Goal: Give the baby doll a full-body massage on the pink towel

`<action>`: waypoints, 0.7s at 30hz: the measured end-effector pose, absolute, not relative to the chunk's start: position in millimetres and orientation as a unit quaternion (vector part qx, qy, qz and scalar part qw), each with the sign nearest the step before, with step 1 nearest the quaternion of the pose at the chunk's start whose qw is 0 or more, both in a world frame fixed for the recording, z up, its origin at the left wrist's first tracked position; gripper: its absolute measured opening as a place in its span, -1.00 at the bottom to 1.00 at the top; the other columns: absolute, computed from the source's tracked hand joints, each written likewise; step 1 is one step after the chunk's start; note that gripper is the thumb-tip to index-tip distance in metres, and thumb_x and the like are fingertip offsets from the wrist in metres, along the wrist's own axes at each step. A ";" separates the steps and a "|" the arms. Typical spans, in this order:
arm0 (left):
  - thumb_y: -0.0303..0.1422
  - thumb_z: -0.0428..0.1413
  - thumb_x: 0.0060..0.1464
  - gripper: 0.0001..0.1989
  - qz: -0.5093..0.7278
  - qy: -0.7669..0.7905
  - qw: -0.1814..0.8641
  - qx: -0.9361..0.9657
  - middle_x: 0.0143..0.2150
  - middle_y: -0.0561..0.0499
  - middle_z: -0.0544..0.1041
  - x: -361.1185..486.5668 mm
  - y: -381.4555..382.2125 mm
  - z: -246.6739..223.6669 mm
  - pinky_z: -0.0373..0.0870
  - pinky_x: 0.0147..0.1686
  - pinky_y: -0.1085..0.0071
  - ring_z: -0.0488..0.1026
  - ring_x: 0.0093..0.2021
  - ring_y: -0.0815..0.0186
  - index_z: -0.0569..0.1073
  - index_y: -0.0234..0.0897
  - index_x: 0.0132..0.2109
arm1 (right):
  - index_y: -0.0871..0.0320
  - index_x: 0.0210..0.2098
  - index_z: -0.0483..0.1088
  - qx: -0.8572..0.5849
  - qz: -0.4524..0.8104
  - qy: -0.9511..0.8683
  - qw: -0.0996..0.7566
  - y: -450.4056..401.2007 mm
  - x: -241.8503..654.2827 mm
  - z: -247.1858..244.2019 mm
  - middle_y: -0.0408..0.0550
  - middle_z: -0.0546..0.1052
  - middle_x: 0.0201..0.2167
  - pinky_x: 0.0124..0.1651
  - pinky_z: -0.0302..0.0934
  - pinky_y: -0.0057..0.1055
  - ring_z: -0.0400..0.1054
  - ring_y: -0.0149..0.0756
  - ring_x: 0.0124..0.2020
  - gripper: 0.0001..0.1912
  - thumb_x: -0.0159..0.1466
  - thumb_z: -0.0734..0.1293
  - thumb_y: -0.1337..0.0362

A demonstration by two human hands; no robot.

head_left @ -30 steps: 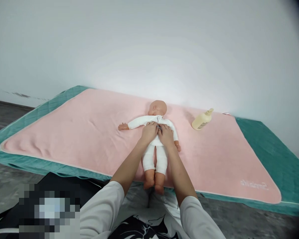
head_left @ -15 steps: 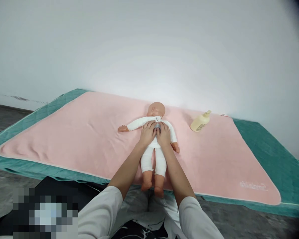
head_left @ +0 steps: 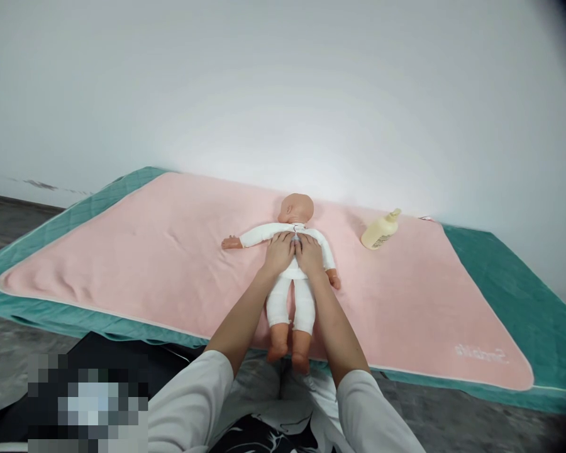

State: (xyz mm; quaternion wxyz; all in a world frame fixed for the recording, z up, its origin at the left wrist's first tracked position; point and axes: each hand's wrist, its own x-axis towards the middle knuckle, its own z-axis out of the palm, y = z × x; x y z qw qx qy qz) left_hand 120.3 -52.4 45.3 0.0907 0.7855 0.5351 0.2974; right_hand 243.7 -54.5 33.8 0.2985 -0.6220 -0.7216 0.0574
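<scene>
We saw the left hand [head_left: 280, 253] and right hand [head_left: 310, 253] spread flat, side by side, on the doll [head_left: 294, 272], apparently over its back.

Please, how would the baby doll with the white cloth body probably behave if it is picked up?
The baby doll with the white cloth body would probably bend at its middle, because the white parts look like soft fabric. Its smooth, bald head looks like moulded plastic, so it may keep its shape but droop if unsupported.
</scene>
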 end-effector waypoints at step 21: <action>-0.35 -0.17 0.27 -0.56 0.237 0.547 0.033 0.802 0.28 -0.05 0.30 122.1 -52.9 52.2 0.22 0.07 0.15 0.22 0.17 0.11 0.26 -0.27 0.25 | 0.16 0.17 0.27 -0.642 0.058 -0.707 0.291 -58.5 241.3 47.5 0.06 0.35 0.15 0.18 0.03 -0.16 0.15 -0.09 0.16 -0.59 0.37 0.09 0.26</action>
